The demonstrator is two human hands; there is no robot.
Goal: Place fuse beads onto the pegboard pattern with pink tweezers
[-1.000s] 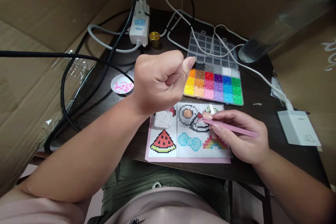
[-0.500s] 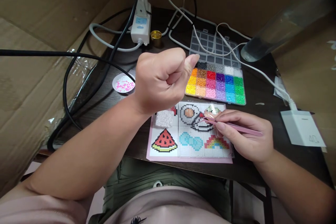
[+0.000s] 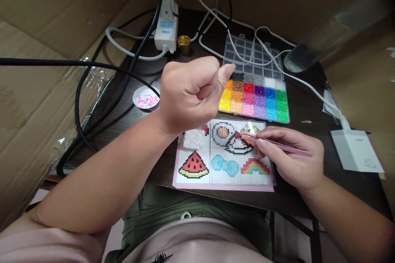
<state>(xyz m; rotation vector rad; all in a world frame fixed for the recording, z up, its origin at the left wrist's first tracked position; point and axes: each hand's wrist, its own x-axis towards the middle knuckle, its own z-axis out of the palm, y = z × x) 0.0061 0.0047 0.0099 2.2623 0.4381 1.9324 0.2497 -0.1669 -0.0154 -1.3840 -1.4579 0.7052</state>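
Observation:
My left hand is closed in a fist, raised in the middle of the view, with no object showing in it. In my right hand is a pair of pink tweezers, gripped between thumb and fingers. The tweezer tips are over a clear pegboard, near the black-outlined bead shape; whether they hold a bead is too small to tell. Blue bow beads and a rainbow of beads lie on the board. A printed pattern sheet with a watermelon lies underneath, bearing a clear box of white beads.
Behind the board is an open compartment box of coloured beads. A white dish of pink and white beads sits left. Around stand a power strip, a gold cup, a white charger and loose cables.
My right hand and the tweezers have shifted slightly to the right, uncovering more orange at the black-outlined shape. The left fist stays in place.

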